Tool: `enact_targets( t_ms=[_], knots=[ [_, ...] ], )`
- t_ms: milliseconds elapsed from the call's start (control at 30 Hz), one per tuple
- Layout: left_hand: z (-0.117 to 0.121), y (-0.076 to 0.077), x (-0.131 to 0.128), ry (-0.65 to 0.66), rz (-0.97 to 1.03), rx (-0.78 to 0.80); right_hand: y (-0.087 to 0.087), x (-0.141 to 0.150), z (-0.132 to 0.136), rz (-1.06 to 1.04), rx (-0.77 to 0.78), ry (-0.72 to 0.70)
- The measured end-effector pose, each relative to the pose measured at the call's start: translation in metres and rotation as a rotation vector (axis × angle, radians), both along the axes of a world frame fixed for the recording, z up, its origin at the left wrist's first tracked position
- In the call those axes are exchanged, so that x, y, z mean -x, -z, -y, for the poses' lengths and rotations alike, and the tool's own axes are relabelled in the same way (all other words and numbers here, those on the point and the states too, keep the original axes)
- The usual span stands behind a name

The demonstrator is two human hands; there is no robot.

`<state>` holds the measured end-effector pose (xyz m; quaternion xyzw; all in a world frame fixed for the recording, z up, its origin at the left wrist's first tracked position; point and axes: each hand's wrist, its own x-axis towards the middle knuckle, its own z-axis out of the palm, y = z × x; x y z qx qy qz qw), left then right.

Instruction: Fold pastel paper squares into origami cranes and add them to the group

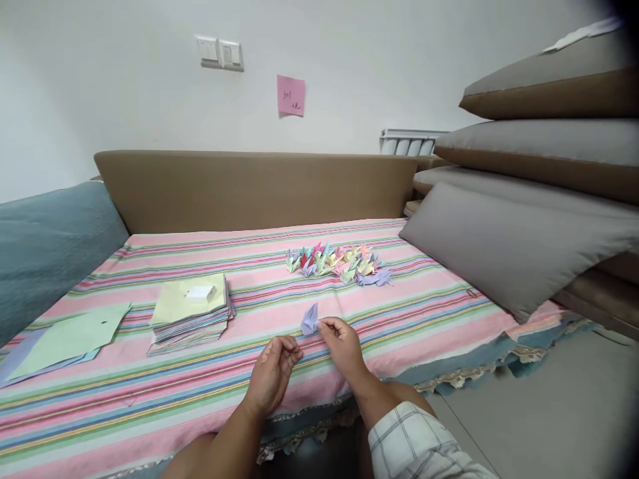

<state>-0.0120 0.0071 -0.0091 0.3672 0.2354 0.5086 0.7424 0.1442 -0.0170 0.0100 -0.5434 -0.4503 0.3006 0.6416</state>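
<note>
A pink cloth [279,293] with stripes of green, blue, yellow and red covers the seat. Behind it runs a brown backrest [259,189], and on the white wall [349,60] above are 2 switch plates [219,53] and 1 pink note [291,96] with handwriting. At the right, grey cushions [539,143] are heaped up, 1 of them slanting down onto the cloth; a blue-grey cushion [54,246] fills the far left.

Toward the backrest, right of the middle, sits a crowded cluster of folded paper shapes [334,261] in many colours. Left of the hands there's a stack of square paper [192,313] with a small white block [200,293] on top, and farther left some loose sheets [70,339] overlap.

The right hand [343,342] has its thumb and forefinger pinched on 1 edge of a lilac folded paper [310,320], in front of the cluster and well apart from it. The left hand [275,369] is near, fingers curled, not touching the paper; nothing shows in its grip. Bare cloth lies between the stack and the lilac piece, and the ruffled front edge [464,379] hangs just below the forearms.
</note>
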Motion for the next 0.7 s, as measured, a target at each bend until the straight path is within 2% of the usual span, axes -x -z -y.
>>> enact_targets(
  t_ms=[200,533,633,700],
  knots=[
    [-0.001,-0.002,0.002,0.049,-0.017,-0.006,-0.006,-0.045,-0.013,-0.001,0.036,0.158],
    [-0.001,-0.002,0.004,0.060,-0.012,0.035,0.004,-0.114,-0.036,0.007,0.042,0.385],
    [-0.003,-0.001,0.005,0.067,-0.009,0.051,0.000,-0.146,-0.041,-0.022,-0.010,0.588],
    [-0.004,-0.001,0.004,0.077,-0.006,0.058,-0.003,-0.170,-0.046,-0.037,-0.024,0.662]
  ],
)
